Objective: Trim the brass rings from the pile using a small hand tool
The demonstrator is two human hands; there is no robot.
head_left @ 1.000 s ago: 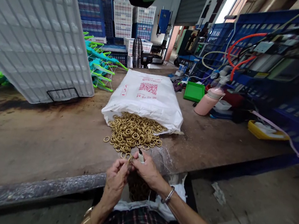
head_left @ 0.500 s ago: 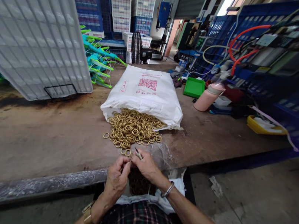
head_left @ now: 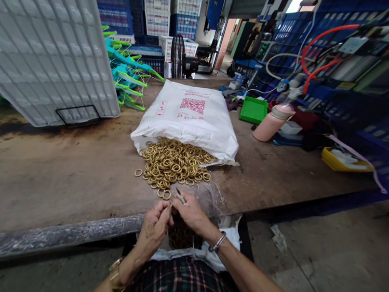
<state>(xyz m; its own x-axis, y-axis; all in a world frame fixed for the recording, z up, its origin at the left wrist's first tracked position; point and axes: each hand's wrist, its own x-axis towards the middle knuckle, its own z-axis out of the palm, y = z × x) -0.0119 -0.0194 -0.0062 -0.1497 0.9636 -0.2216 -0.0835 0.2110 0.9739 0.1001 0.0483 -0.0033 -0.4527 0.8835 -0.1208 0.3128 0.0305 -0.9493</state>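
Brass-coloured rings [head_left: 171, 166] spill in a heap from the open end of a white sack [head_left: 191, 116] with red print, lying on the brown table [head_left: 66, 171]. Just in front of the heap, my right hand [head_left: 189, 213] is closed around a small pointed tool [head_left: 180, 196], its dark tip facing up and left. My left hand [head_left: 156, 223] pinches a ring [head_left: 170, 207], mostly covered by the fingers, close to my right fingertips. Below the table edge, an open white bag [head_left: 227, 241] at my lap holds darker rings [head_left: 184, 236].
A large white crate [head_left: 50, 36] stands at the left, with green and blue plastic pieces [head_left: 127, 77] behind it. At the right are a green tray [head_left: 254, 110], a pink bottle [head_left: 271, 124] and a yellow tray [head_left: 345, 161]. A black fan [head_left: 178, 58] is beyond the sack.
The whole view has shifted slightly, with the table items a little higher in the picture. Both hands stay together in front of the heap, with only a small shift of the left fingers.
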